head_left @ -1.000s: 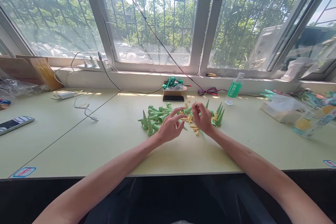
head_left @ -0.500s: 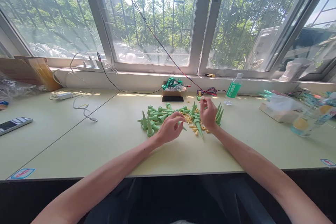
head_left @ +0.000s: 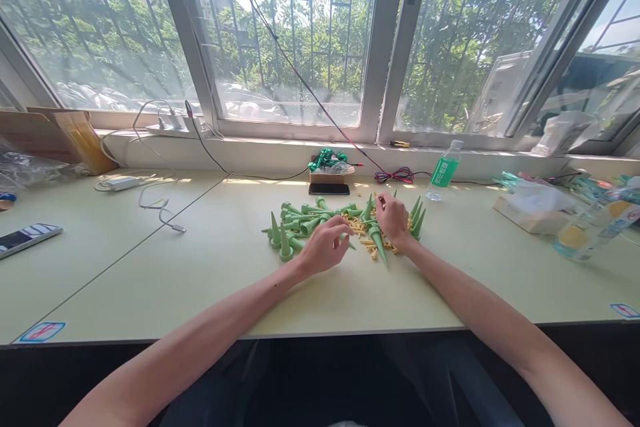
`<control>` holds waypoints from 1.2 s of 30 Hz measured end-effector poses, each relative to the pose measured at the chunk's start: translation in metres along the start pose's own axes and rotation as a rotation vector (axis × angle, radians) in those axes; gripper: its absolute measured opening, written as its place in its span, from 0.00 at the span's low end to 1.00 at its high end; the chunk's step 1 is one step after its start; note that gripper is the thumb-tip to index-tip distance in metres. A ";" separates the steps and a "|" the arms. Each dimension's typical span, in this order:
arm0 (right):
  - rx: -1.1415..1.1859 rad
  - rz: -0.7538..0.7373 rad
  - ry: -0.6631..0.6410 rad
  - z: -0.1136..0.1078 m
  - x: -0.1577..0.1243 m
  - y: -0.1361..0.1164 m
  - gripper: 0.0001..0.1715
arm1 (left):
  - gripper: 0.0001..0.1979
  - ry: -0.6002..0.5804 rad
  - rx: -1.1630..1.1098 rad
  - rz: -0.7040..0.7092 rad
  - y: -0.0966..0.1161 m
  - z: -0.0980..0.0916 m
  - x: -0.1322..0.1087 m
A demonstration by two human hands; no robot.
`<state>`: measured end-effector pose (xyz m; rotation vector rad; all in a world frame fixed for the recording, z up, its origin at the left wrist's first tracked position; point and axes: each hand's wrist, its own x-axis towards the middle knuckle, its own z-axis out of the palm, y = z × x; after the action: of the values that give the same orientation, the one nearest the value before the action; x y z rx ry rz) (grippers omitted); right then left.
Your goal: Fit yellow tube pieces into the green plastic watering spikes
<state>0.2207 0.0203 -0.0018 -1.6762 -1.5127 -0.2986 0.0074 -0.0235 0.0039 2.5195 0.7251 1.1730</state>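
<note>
My left hand (head_left: 326,244) hovers low over the front of a heap of green plastic plant-watering spikes (head_left: 300,219), its fingers loosely bent and apart. A green tip (head_left: 351,245) pokes out just beyond those fingers; whether it touches them I cannot tell. My right hand (head_left: 393,219) is closed low over the right part of the heap, fingertips mostly hidden. Beside it a green point (head_left: 395,193) shows, seemingly of the spike in that hand. Small yellow plastic pieces (head_left: 373,252) are scattered between the hands, under a lying spike (head_left: 378,244). Several spikes (head_left: 418,220) stand point-up at the right.
Behind the heap are a black phone (head_left: 329,189) and a small box (head_left: 330,177) with green material. A water bottle (head_left: 443,171) stands back right, with a tissue box (head_left: 530,210) further right. A white cable (head_left: 163,210) and another phone (head_left: 30,239) lie left.
My right hand has come down and turned inward. The green spike with a yellow end that showed above its fingers is now mostly hidden. The left hand has hardly moved.
</note>
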 end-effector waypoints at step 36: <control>-0.226 0.045 -0.224 -0.015 0.001 -0.014 0.17 | 0.08 -0.032 0.029 0.012 -0.001 0.002 -0.001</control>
<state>0.2139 0.0097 0.0140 -1.9740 -1.6511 -0.2727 0.0078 -0.0237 0.0019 2.5641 0.7245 1.1309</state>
